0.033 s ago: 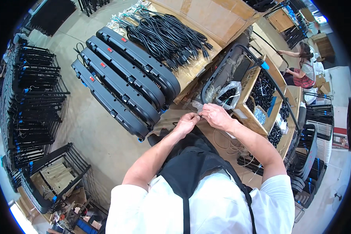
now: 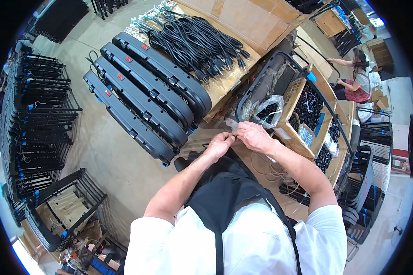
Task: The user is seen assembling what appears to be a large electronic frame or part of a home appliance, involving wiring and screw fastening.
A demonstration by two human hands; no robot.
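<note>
My left hand [image 2: 220, 144] and my right hand [image 2: 255, 137] meet in front of my body, fingertips pinched together. Between them is something small and dark, too covered to name. A scrap of clear plastic [image 2: 231, 123] shows just beyond my fingers; whether I hold it I cannot tell. Close past my right hand is the rounded end of a black tubular frame [image 2: 238, 110] with blue tape. To the right stands a wooden box [image 2: 285, 133] with small black parts and silvery screws. A clear plastic bag [image 2: 269, 111] lies beside the box.
Several long black housings [image 2: 142, 98] with red switches stand at the left front. Behind them, black power cords [image 2: 197, 41] lie on cardboard. Black frames are stacked in a rack [image 2: 43, 114] at far left. Thin cable [image 2: 273, 172] coils below my right forearm. Another person [image 2: 360, 82] works at far right.
</note>
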